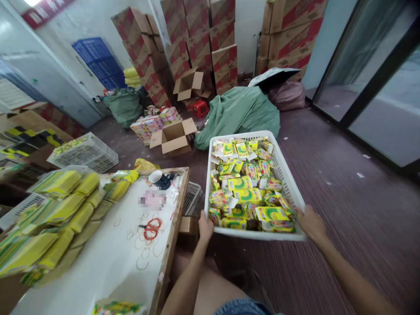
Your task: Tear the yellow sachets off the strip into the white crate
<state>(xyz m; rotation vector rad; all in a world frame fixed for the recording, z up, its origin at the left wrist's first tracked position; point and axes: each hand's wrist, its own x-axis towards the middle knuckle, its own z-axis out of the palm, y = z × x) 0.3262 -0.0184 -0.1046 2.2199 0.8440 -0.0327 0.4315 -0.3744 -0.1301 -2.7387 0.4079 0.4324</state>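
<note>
A white plastic basket [290, 183] is held out in front of me, over the floor beside the table. Many small yellow-and-green packets [246, 194] fill it, some lying flat and some tilted. My left hand [206, 226] is closed on the basket's near left corner, and my right hand [311, 223] grips the near right corner. The fingertips of both hands are partly hidden by the rim. Past the far end of the basket lies a big green sack [241, 109].
To my left, the white table [124, 253] carries stacked yellow packs [62, 210], red-handled scissors [152, 229], rubber bands and a dark mug [159, 179]. An open carton [173, 138], a red stool [200, 107] and stacked cartons [200, 39] stand beyond. Glass doors [377, 78] are at right.
</note>
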